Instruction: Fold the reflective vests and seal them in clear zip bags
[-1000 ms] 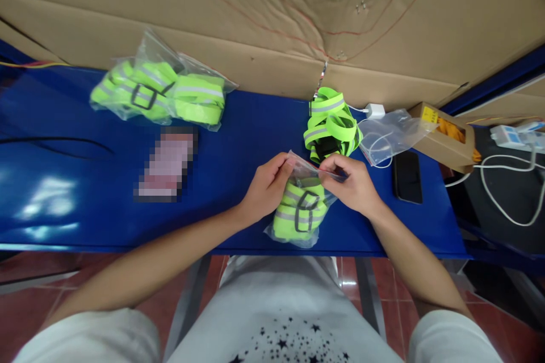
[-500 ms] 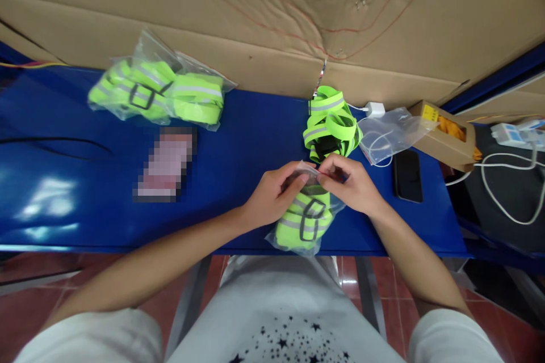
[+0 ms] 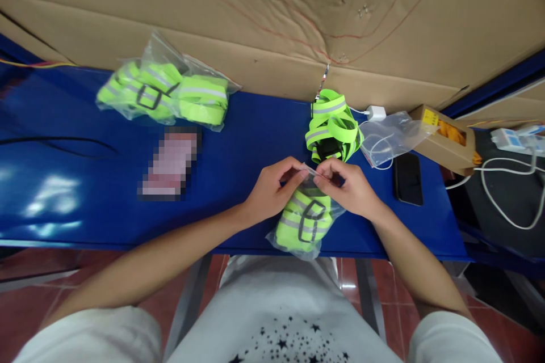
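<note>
A clear plastic bag [image 3: 304, 221] with a folded neon-yellow reflective strap and a black buckle inside lies at the table's front edge. My left hand [image 3: 275, 190] pinches the left part of the bag's top strip between thumb and forefinger. On the right, my right hand [image 3: 347, 186] pinches the same strip, close to the left fingertips. Just beyond my hands sits a loose heap of neon-yellow strap [image 3: 332, 125] with a black buckle. Two bagged straps, one with a black buckle [image 3: 149, 95] and one beside it [image 3: 203, 99], rest at the back left.
A pixelated flat object [image 3: 170, 163] lies on the blue table [image 3: 238, 153]. To the right are an empty clear bag [image 3: 394, 133], a white charger [image 3: 376, 113], a black phone [image 3: 407, 178] and a cardboard box [image 3: 445, 136]. A cardboard wall stands behind.
The fingers have shifted slightly along the bag's top strip, which now shows more between them. The whole view has moved a little, so the background sits slightly farther right.
</note>
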`<state>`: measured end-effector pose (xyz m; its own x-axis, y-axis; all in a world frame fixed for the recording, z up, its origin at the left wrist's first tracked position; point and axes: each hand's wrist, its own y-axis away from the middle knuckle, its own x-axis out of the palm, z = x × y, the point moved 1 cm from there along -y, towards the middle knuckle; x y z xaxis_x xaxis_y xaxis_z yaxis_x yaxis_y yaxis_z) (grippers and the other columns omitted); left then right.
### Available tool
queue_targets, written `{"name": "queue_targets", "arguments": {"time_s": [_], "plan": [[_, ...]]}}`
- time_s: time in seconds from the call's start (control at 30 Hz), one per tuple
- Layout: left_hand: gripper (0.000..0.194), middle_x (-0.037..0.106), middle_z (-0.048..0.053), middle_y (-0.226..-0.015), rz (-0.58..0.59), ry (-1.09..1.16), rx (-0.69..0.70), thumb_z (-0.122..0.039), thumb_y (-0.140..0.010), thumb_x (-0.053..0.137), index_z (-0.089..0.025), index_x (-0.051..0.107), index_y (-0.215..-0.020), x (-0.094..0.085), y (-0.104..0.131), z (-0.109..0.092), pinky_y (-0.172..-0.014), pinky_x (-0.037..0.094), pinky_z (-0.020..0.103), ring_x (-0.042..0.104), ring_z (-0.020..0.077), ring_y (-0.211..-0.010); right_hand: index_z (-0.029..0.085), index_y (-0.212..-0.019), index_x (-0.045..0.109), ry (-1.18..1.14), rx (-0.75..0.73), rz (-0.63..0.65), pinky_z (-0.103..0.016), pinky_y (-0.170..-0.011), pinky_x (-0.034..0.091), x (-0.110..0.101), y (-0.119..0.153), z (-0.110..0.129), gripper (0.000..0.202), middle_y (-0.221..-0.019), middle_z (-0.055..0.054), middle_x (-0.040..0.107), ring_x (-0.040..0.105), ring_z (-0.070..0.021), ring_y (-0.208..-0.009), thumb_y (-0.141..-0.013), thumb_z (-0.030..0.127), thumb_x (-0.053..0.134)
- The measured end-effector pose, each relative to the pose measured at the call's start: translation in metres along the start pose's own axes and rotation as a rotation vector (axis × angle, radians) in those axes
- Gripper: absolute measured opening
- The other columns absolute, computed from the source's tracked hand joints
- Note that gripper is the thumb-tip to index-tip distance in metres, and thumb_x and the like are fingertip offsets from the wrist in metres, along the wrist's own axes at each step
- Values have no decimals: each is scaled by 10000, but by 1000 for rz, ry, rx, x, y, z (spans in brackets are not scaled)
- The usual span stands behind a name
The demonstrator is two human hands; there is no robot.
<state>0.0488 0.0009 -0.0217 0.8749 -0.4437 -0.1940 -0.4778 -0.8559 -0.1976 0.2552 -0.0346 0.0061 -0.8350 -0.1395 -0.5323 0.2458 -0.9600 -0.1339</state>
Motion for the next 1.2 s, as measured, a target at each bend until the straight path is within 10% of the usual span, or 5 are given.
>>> {"name": "queue_targets", "arguments": {"time_s": [0.9,1.07,1.2], "plan": [[305,727,45,-848,164,72,41,-457,-1010,636,-166,704,-949,-8,-5,-4,-619,507,212,655,127,-700,217,-966,712,80,-163,-22,-232,-515,300,5,4,-8,191,-570,89,347,319,-77,-506,-1014,396,665],[341,744,84,-1034,195,167,-34,-495,-969,693,-180,676,-1101,-8,-8,-2,-753,562,268,723,175,-879,210,-927,724,139,-173,-203,-233,-511,308,6,4,-8,192,-545,90,363,337,-72,-483,-983,393,706],[787,696,136,-1264,334,186,-119,-417,-760,917,-238,476,-1387,-7,-9,0,-857,587,344,740,241,-1054,201,-918,734,43,-51,-419,-252,-539,364,-3,2,-10,299,-560,57,463,413,-100,-515,-1008,475,654]]}}
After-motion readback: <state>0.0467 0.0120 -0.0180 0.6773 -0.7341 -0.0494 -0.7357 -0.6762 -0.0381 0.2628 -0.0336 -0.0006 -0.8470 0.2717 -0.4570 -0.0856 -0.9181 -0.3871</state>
